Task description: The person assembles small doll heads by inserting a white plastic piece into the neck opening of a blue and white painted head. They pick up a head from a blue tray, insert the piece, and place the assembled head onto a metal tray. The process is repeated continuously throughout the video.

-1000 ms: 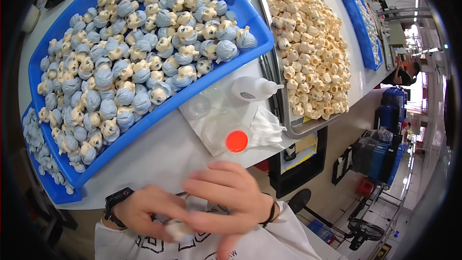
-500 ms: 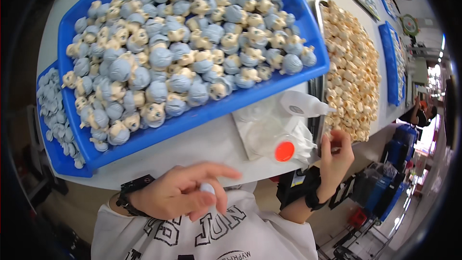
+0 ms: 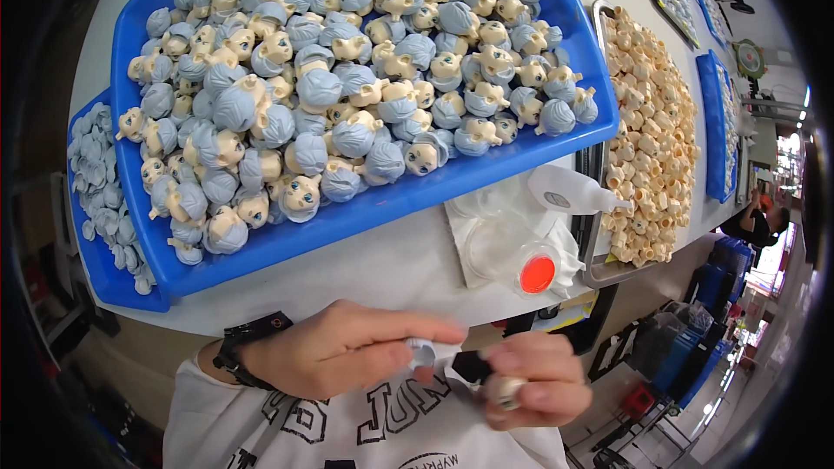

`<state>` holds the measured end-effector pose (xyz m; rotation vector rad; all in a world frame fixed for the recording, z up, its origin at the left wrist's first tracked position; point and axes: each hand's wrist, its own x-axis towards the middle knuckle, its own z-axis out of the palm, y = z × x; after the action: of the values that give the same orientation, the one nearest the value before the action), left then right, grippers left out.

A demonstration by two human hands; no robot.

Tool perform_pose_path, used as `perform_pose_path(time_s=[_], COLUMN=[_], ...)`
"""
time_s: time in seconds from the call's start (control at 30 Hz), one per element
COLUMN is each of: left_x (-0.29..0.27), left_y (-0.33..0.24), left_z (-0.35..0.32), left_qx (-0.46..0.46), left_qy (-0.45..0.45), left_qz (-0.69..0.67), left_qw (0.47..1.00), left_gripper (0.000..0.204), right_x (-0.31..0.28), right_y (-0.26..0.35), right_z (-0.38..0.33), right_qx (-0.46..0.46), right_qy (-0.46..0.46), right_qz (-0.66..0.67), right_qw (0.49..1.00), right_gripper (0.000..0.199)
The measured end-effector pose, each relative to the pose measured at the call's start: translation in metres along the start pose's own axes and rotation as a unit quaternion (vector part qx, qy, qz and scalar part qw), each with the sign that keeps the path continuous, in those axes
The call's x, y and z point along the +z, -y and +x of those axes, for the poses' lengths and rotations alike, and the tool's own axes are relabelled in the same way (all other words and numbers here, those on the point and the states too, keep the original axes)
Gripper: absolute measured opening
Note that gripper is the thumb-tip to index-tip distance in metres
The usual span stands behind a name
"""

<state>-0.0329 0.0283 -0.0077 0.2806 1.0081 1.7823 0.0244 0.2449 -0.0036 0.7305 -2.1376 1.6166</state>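
Observation:
In front of my shirt, my left hand (image 3: 343,349) is closed on a small hollow light blue hair piece (image 3: 422,353), gripped at the fingertips. Close by on its right, my right hand (image 3: 549,378) pinches a cream doll head piece (image 3: 504,393), slightly blurred. The two pieces are apart. Beyond the hands, a large blue tray (image 3: 391,214) is heaped with doll heads (image 3: 321,87) that have cream faces and light blue hair. A metal tray (image 3: 608,274) to the right holds a pile of loose cream head pieces (image 3: 651,139).
Between the trays stand a white squeeze bottle (image 3: 569,190), a clear container with an orange-red disc (image 3: 536,274) and crumpled white tissue (image 3: 566,252). A smaller blue tray (image 3: 130,300) of hair pieces is at far left. Another person (image 3: 760,219) sits far right.
My right hand has come from the metal tray's near edge down and left, with a cream head piece in it. My left hand has shifted right, turning the hair piece toward it.

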Motion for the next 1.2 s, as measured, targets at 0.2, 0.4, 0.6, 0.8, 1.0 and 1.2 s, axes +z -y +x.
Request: perform_pose_path(time_s=[0.2, 0.4, 0.6, 0.8, 1.0, 1.2], left_x=[-0.007, -0.009, -0.004, -0.008, -0.003, 0.008], left_y=[-0.006, -0.006, -0.005, 0.017, 0.008, -0.001], left_z=[-0.002, -0.001, 0.002, -0.006, -0.005, -0.001], left_qx=[0.036, 0.047, 0.047, 0.167, 0.155, 0.1], left_qy=[0.036, 0.051, 0.014, -0.043, -0.079, -0.167], left_qz=[0.08, 0.08, 0.082, -0.019, -0.086, -0.041], left_qw=[0.995, 0.994, 0.995, 0.985, 0.981, 0.98], left_gripper=[0.031, 0.034, 0.034, 0.033, 0.042, 0.046], right_x=[0.028, 0.033, -0.006, -0.029, -0.023, -0.021], right_y=[0.0, -0.002, -0.006, -0.004, -0.003, -0.002], right_z=[0.016, 0.014, 0.025, 0.034, 0.037, 0.038], right_qx=[-0.034, -0.029, 0.004, 0.084, 0.117, 0.121], right_qy=[0.013, -0.054, -0.191, -0.03, 0.005, 0.012], right_qz=[-0.066, -0.058, -0.2, -0.298, -0.341, -0.362], right_qw=[0.997, 0.996, 0.961, 0.95, 0.933, 0.924], right_gripper=[0.031, 0.021, 0.026, 0.045, 0.047, 0.046])
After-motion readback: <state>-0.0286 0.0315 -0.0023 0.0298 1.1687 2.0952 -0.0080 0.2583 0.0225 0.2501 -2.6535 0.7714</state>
